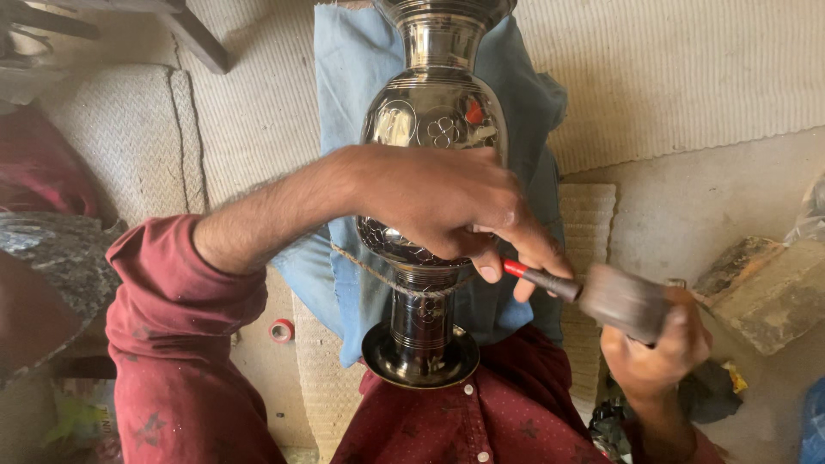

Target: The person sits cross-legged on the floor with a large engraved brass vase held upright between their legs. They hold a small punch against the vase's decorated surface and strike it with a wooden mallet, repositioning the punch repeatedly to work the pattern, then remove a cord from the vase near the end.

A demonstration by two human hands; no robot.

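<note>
A tall shiny metal vase (434,112) with engraved flower patterns lies on my lap over blue cloth (348,77), its round foot (419,357) toward my chest. A thin cord (378,273) runs around its stem. My left hand (447,202) rests across the vase's belly and pinches a thin red-tipped dark punch tool (541,277) against the metal. My right hand (657,348) grips a blurred wooden mallet (623,301) whose head sits at the tool's outer end. Both arms wear dark red sleeves.
Woven pale mats (687,69) cover the floor. A stone block (760,288) lies at the right, a small red tape roll (281,330) on the floor at the left, and a dark wooden leg (202,39) at the upper left.
</note>
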